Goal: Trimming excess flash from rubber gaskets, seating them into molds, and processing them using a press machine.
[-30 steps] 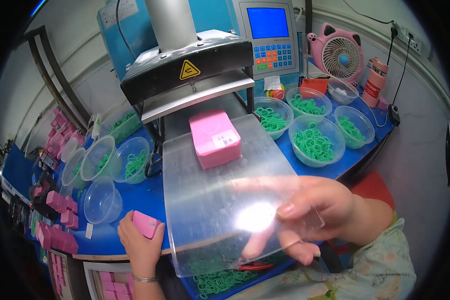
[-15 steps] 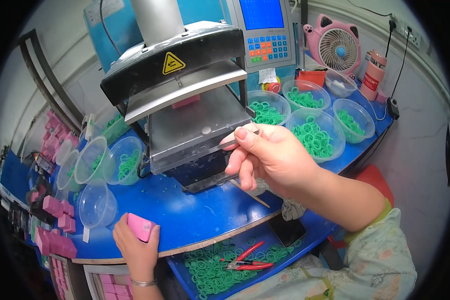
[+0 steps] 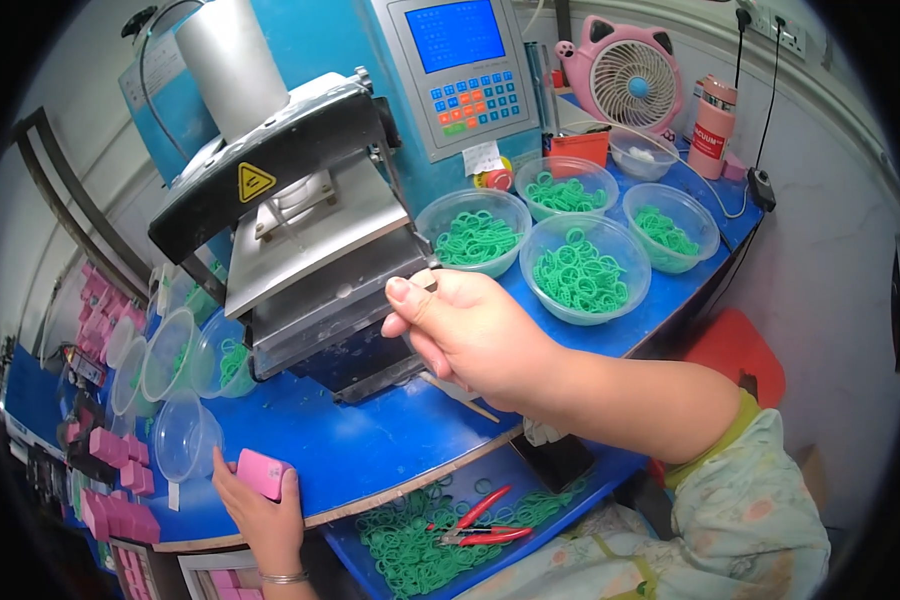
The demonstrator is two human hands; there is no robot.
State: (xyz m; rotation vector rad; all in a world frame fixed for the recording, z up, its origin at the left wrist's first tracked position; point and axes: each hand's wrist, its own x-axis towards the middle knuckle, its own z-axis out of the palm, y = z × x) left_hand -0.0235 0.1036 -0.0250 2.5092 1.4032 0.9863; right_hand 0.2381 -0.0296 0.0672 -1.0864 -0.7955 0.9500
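Note:
My left hand (image 3: 262, 515) is closed around a pink block (image 3: 262, 474) at the front left of the blue table, thumb on one side and fingers on the other. In front of the press (image 3: 320, 240), my right hand (image 3: 470, 330) pinches thin metal tweezers (image 3: 426, 279) between thumb and forefinger; most of the tool is hidden by the hand. The press's silver upper plate (image 3: 315, 235) sits low, close over the dark lower plate (image 3: 320, 325). A small pale round spot (image 3: 345, 291) shows on the front part of the press.
Clear bowls with green rings (image 3: 580, 280) stand right of the press, others (image 3: 220, 355) left. A clear bowl (image 3: 185, 440) stands beside my left hand. Below the table edge, a blue tray (image 3: 345, 545) holds green rings and red-handled cutters (image 3: 480, 520). A pink fan (image 3: 635, 85) stands behind.
The press's silver plate has come down, and the pink piece seen inside is hidden now. My view has shifted, moving the scene left. Both hands keep their grips.

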